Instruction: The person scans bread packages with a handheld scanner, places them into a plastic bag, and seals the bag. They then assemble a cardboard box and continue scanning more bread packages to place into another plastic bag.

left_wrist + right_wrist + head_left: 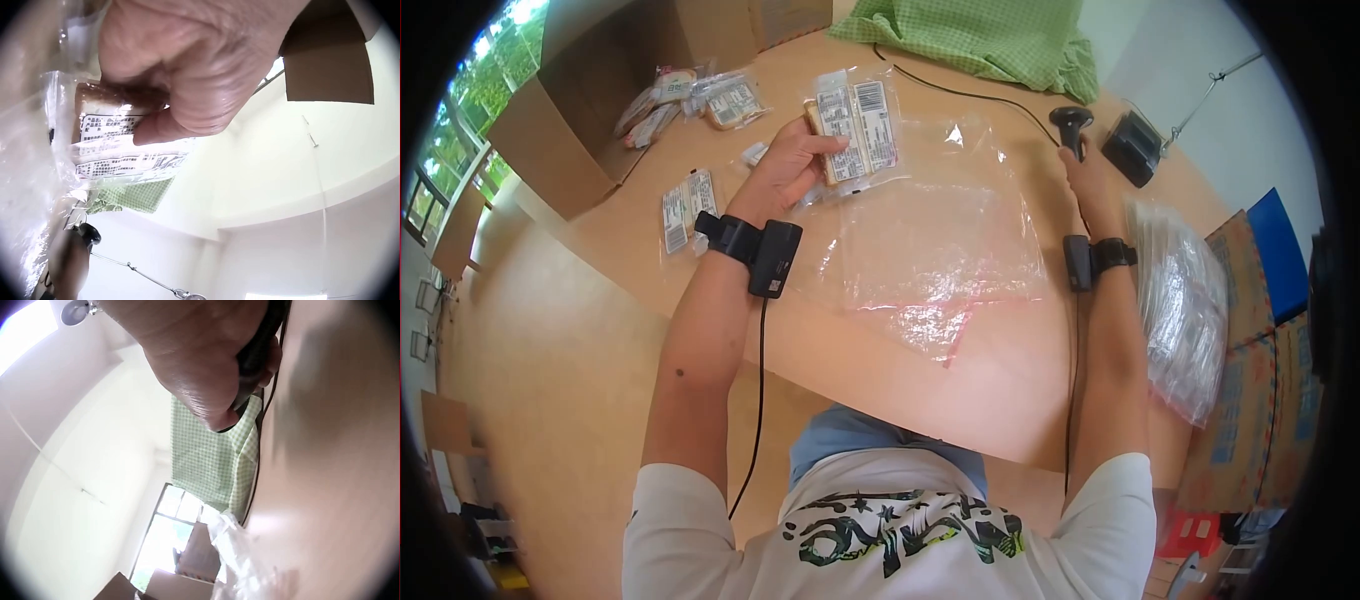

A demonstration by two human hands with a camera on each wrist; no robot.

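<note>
My left hand (788,165) grips a clear-wrapped food packet (855,128), its printed label and barcode facing up. In the left wrist view the thumb presses over the label (103,134), and a brown edge of the food shows through the wrapper. My right hand (1086,185) is wrapped round the handle of a black handheld barcode scanner (1070,122), to the right of the packet. The right wrist view shows the fingers curled on its dark grip (251,372). Between the hands a large clear plastic bag (940,240) lies flat on the table (1020,380).
More wrapped packets (735,105) lie by an open cardboard box (550,150) at the left. Another packet (688,205) is beside my left wrist. A black stand (1133,150), stacked clear bags (1185,300) and a green checked cloth (980,40) surround the scanner, whose cable (960,92) crosses the table.
</note>
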